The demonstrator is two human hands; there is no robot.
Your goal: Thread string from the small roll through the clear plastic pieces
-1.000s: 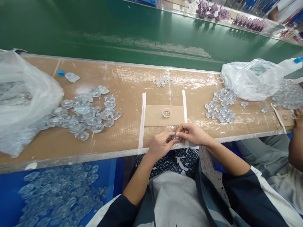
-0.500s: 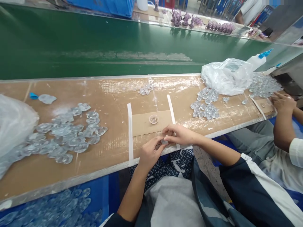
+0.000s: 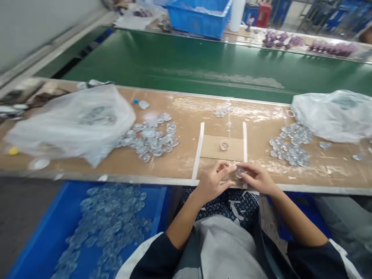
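My left hand and my right hand meet at the front edge of the brown bench. Together they pinch a small clear plastic piece between their fingertips. Just beyond them a small clear cup sits on a cardboard patch framed by two white tape strips. A heap of clear pieces lies to the left and a second heap of clear pieces to the right.
A big clear plastic bag lies at the left, another bag at the right. A blue crate of clear pieces stands below the bench at my left. A green conveyor belt runs behind; a blue bin and purple figures beyond.
The view has swung left, so the left bag and blue crate show more and the neighbour's hands are out of sight. My hands stay together on the clear piece.
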